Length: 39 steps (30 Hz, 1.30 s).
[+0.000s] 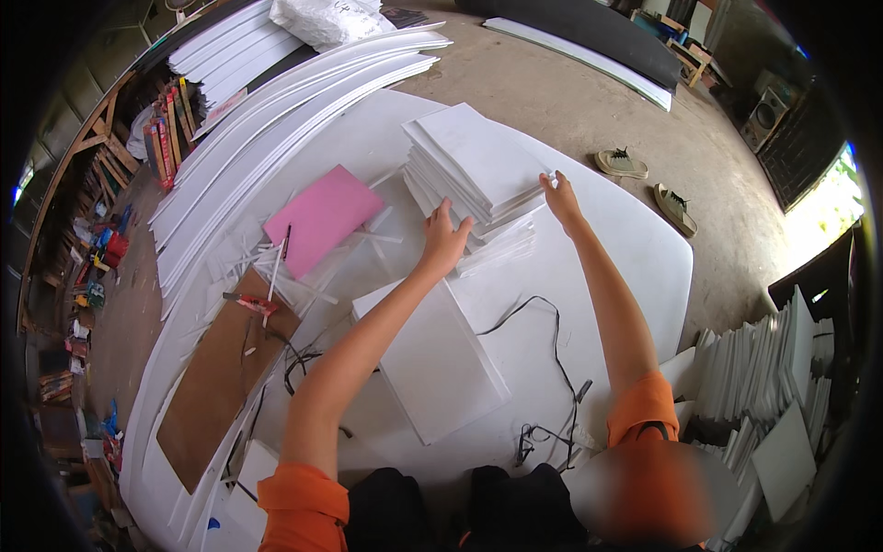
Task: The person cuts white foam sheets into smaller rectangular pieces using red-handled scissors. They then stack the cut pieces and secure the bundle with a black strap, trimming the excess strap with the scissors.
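A stack of white rectangular panels [487, 152] stands on the white table top [635, 258], its lower sheets fanned unevenly. At its near left edge is my left hand [446, 241], with fingers spread and nothing held between them. My right hand [563, 201] is at the stack's right corner, thumb and fingers pinched on the edge of a white panel. Closer to me, below my left forearm, lie more white panels [446, 377], partly hidden by that arm. To the left is a pink sheet [326, 213] with a dark pen-like tool [286, 241] at its edge.
White offcut strips [244, 262], a brown board [216, 405] and a red-handled tool [250, 304] lie left. A black cord [556, 340] winds across the table. Long white sheets [276, 138] curve along the far left. Upright panels [750, 368] stand right; shoes [622, 164] are on the floor.
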Motion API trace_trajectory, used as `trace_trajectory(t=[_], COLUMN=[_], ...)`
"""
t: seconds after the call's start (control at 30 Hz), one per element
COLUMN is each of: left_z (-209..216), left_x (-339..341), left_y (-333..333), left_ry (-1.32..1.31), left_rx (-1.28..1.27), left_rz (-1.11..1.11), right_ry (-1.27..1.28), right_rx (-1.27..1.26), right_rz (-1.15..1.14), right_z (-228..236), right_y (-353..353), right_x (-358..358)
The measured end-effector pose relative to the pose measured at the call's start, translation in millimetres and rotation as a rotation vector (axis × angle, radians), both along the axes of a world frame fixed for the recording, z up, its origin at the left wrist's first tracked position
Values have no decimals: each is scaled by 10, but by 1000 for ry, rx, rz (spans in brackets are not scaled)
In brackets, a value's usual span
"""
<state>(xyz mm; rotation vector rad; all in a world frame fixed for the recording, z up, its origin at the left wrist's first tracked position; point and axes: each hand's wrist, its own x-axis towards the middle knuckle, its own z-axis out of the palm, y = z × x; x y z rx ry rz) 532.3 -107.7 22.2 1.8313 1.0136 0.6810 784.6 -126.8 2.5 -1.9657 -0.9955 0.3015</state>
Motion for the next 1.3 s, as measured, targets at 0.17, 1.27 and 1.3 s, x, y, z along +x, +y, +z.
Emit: trace_trajectory(t=[0.17,1.27,1.3], left_z=[-90,295,410], left_x=[477,-1485,-1480], left_y=[397,-1092,-1105], left_ry=[-143,-423,-448], left_rx=[-226,74,27], left_rz=[159,65,79], right_ry=[-182,322,411], right_rx=[-185,385,366], right_rz=[11,585,573], right_z=[-6,449,583], right_y=[246,-1204,-1191], right_x=[56,-2352,-2341])
